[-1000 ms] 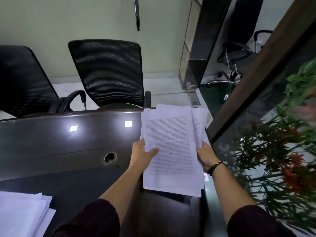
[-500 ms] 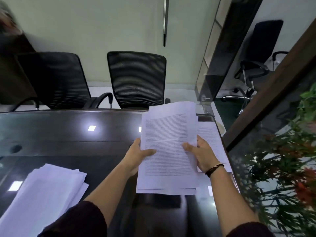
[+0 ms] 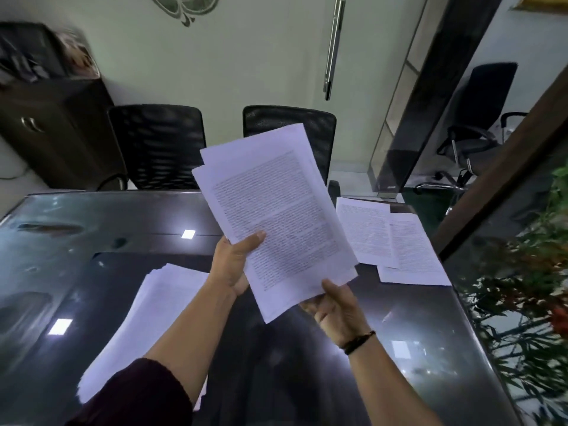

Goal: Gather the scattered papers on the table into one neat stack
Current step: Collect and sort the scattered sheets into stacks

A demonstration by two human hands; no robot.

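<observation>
We see one dark, glossy worktop [image 3: 92,272] filling the lower view, with two black mesh chairs [image 3: 159,146] tucked at its far edge. A third office chair [image 3: 479,112] stands beyond a glass partition on the right, and one leafy plant with red flowers [image 3: 528,287] lines the right edge. One dark cabinet [image 3: 55,124] sits at the far left.

On the worktop, one thick pile of papers [image 3: 144,315] lies near us on the left, partly hidden by the left forearm. Two single printed sheets [image 3: 396,238] lie flat at the far right, overlapping each other.

Above the worktop, between these, we see one bundle of printed pages [image 3: 276,216] held in the air, tilted left, with at least two sheets fanned at its top.

Two hands hold it. The left hand [image 3: 233,265] grips its left edge, thumb laid across the printed face. The right hand [image 3: 335,305] pinches the lower right corner, thumb on top, fingers beneath. One dark bracelet [image 3: 359,341] circles the right wrist.
</observation>
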